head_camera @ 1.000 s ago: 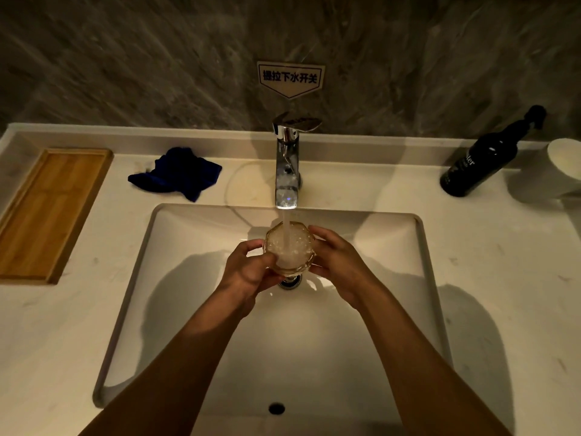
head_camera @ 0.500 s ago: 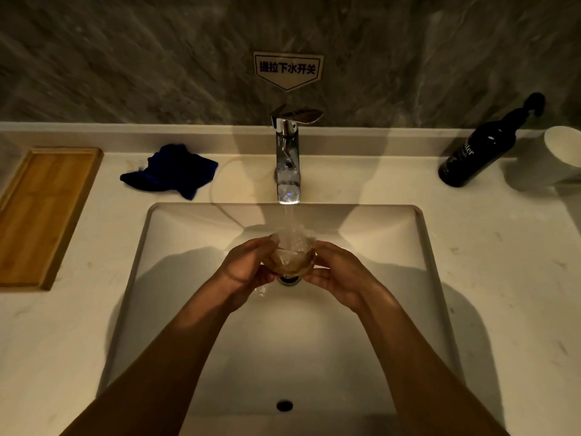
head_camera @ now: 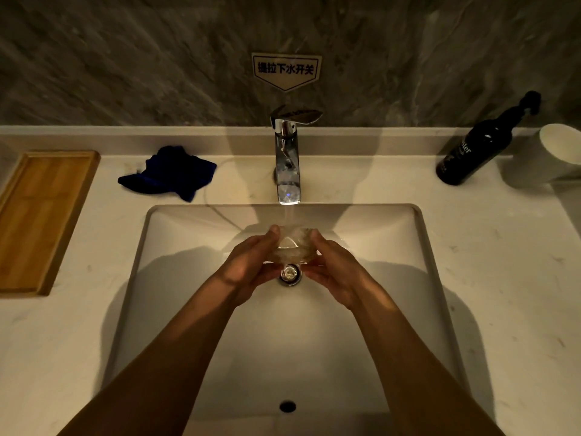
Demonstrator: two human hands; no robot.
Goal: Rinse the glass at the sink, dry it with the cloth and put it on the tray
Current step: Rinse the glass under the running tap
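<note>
A clear glass point(head_camera: 290, 245) is held over the white sink point(head_camera: 188, 309), tipped on its side under the running stream from the chrome tap point(head_camera: 287, 158). My left hand point(head_camera: 251, 265) grips its left side and my right hand point(head_camera: 334, 269) grips its right side. The drain point(head_camera: 290, 274) shows just below the glass. A crumpled dark blue cloth point(head_camera: 169, 174) lies on the counter left of the tap. The wooden tray point(head_camera: 41, 218) sits at the far left of the counter with nothing on it.
A dark pump bottle point(head_camera: 478, 149) and a white cup point(head_camera: 547, 155) stand at the back right of the pale counter. A sign point(head_camera: 286, 70) hangs on the dark stone wall above the tap. An overflow hole point(head_camera: 287, 406) marks the sink's near wall.
The glass has gone from upright and filling under the stream to tipped on its side between both hands. Water keeps running.
</note>
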